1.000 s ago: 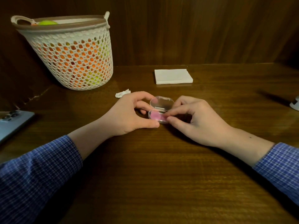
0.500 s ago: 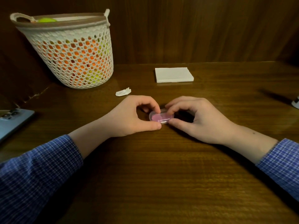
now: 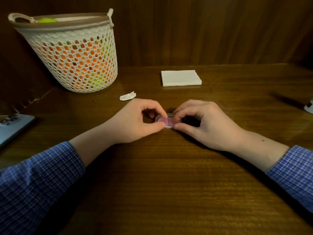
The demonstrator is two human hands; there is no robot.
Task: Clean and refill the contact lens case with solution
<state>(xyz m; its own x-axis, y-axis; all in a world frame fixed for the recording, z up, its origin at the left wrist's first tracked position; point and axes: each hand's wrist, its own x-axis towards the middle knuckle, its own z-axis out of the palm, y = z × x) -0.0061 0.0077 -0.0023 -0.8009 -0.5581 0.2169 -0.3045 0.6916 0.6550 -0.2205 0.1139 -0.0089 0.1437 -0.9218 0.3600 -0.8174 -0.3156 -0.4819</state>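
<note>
A small contact lens case [image 3: 167,122], clear plastic with a pink inside, lies flat on the wooden table [image 3: 160,184] with its lid down. My left hand [image 3: 135,122] pinches its left end between thumb and forefinger. My right hand [image 3: 203,122] pinches the right end the same way, its forefinger pressing on top of the lid. Both wrists rest on the table. At the far right edge a white object with a dark mark [image 3: 309,106] is partly cut off; what it is cannot be told.
A white mesh basket [image 3: 71,53] with orange and yellow things inside stands at the back left. A folded white tissue stack [image 3: 180,78] lies behind the hands, a crumpled white scrap [image 3: 127,96] beside the basket. A phone [image 3: 11,126] lies at the left edge.
The clear lid, standing open one second ago, has been folded down onto the pink base. Both hands now pinch the closed case at its ends.
</note>
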